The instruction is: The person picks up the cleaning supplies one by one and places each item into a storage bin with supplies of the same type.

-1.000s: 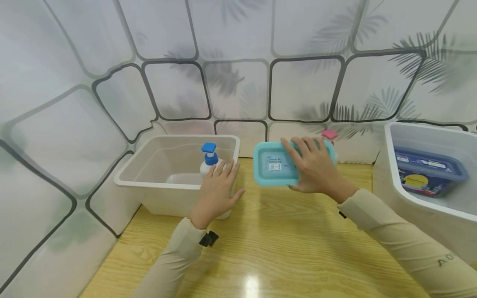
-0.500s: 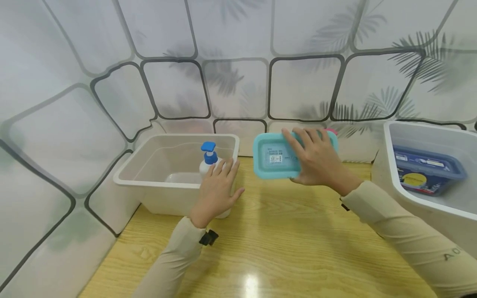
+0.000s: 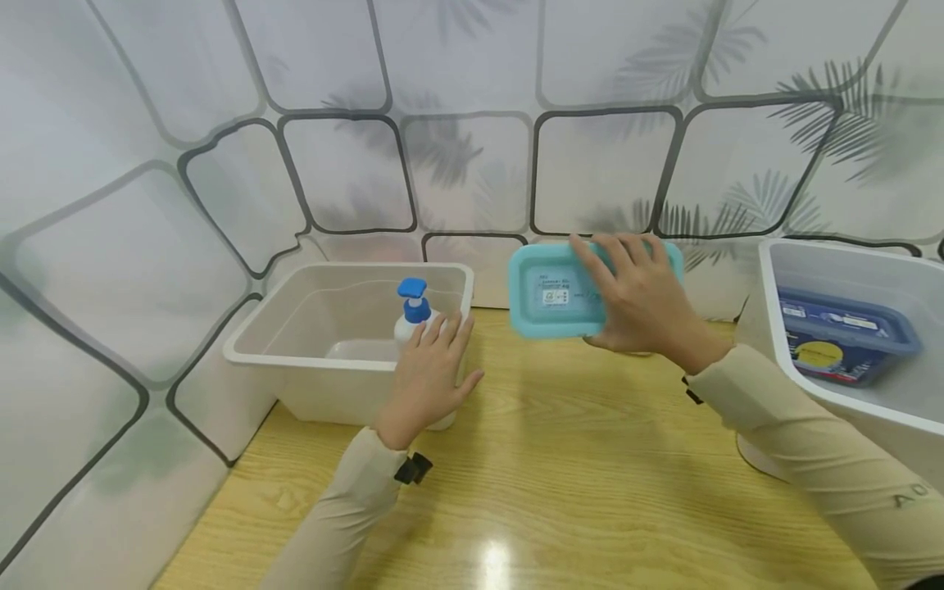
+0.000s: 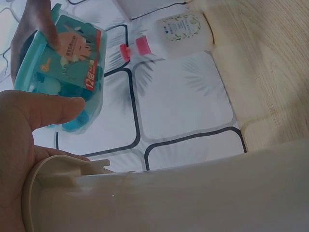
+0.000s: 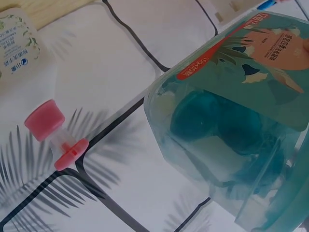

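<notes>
My right hand (image 3: 637,295) grips a clear tub of laundry pods (image 3: 556,291) with a teal lid, held above the table right of centre. In the head view the lid faces me; in the right wrist view, teal pods show through the clear wall of the tub (image 5: 217,121). My left hand (image 3: 428,377) rests over the right end of the beige bin (image 3: 324,393), fingers extended across its rim. Inside that bin, by my fingertips, stands a white bottle with a blue pump (image 3: 415,311), partly covered by the hand.
A pink-pump bottle (image 4: 181,34) stands on the table behind the tub, hidden in the head view. At the right is a larger whitish bin (image 3: 774,344) holding a dark blue tub (image 3: 848,336). A patterned wall covering (image 3: 472,180) rises behind the wooden table (image 3: 560,459).
My right hand has lifted the tub of laundry pods higher and slightly to the right, covering the pink pump in the head view. The left hand has stayed put.
</notes>
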The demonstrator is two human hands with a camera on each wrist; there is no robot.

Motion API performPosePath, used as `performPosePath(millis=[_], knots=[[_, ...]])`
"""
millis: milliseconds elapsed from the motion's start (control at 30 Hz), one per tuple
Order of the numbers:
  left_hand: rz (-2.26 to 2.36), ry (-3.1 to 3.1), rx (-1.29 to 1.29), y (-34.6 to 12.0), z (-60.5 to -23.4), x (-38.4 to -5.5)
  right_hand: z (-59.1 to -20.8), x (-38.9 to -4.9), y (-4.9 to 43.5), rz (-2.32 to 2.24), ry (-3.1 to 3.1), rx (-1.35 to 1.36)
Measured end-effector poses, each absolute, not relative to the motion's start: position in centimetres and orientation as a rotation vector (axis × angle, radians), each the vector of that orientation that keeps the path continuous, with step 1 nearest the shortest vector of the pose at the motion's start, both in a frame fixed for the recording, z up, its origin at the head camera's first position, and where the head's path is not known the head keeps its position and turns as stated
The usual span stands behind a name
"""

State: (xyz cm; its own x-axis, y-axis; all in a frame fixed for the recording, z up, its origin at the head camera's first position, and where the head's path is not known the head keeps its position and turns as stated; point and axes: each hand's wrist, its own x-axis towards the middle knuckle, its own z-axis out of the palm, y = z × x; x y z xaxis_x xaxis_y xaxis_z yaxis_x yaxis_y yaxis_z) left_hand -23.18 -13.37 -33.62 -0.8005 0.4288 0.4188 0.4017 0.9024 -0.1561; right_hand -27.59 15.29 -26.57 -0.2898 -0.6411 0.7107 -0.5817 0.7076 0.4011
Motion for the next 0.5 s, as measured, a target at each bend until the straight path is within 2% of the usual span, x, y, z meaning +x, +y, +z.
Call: performPosePath(millis=[500], knots=[[0.087,-2.606,-0.610,-13.3,-33.6,-23.2,-24.8,-27.5,17.0,-0.124,-1.951,0.896]])
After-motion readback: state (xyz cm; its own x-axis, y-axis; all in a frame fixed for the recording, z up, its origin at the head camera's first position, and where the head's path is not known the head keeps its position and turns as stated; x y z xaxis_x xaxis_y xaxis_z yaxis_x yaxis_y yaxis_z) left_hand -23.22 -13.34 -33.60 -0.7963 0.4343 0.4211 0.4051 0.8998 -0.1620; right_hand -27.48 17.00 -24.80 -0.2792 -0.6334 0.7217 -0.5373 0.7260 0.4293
